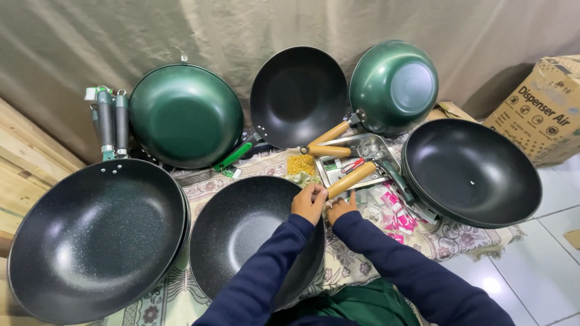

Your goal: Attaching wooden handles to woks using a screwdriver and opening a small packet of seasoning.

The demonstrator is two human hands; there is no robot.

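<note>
Left hand [309, 202]: fingers curled at the far rim of the nearest black wok [257, 238], pinching at the spot where the wooden handle [351, 180] meets it; what sits between the fingertips is too small to tell.
Right hand [341, 208]: closed around the near end of the wooden handle, just beside the left hand, the two touching.
Wooden handle: lies slanted, running from the hands up and to the right over the near edge of the metal tray [362, 158].
Nearest black wok: rests on the patterned mat [356, 259] right in front of the person, hollow side up, partly covered by both dark blue sleeves.
Metal tray: on the mat beyond the hands, holding more wooden handles and a red-handled tool.
Yellow pile [301, 164]: small pieces heaped on the mat just left of the tray.
Pink packets [400, 214]: scattered on the mat right of the hands.
Large black wok [96, 238]: at the left edge of the mat, stacked on another.
Right black wok [471, 172]: at the right edge of the mat, open side up.
Back row: a green wok [186, 115], a black wok [299, 96] and a second green wok [394, 86] lean on the cloth backdrop.
Cardboard box [541, 111]: on the tiled floor, far right.
</note>
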